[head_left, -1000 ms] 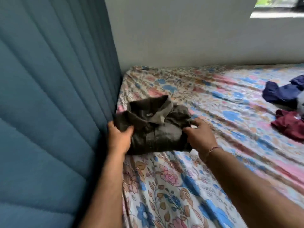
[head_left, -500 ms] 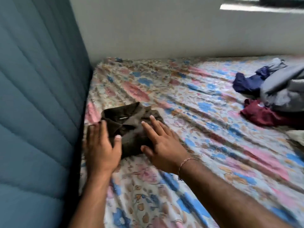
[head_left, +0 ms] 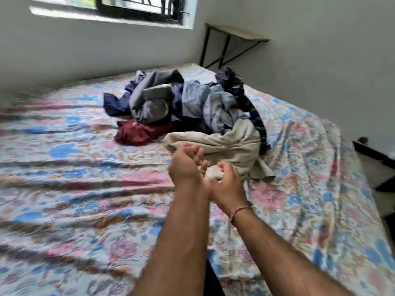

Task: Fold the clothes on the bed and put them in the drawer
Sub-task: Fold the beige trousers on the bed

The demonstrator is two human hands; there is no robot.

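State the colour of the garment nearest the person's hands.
Beige garment, clearest in the head view.

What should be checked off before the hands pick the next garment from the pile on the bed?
1. Next garment within reach: ok. The beige garment lies nearest, just beyond both hands.
2. Left hand free: ok, fingers spread, nothing held.
3. Right hand free: cannot tell. Its fingers curl around a beige fold, but whether the grip has closed is unclear.
4. Garment free to lift: not ok. A striped blue garment rests on its far end.
5. Folding space: ok. Bare floral bedsheet lies left of the hands.
6. Drawer located: cannot tell, none in view.
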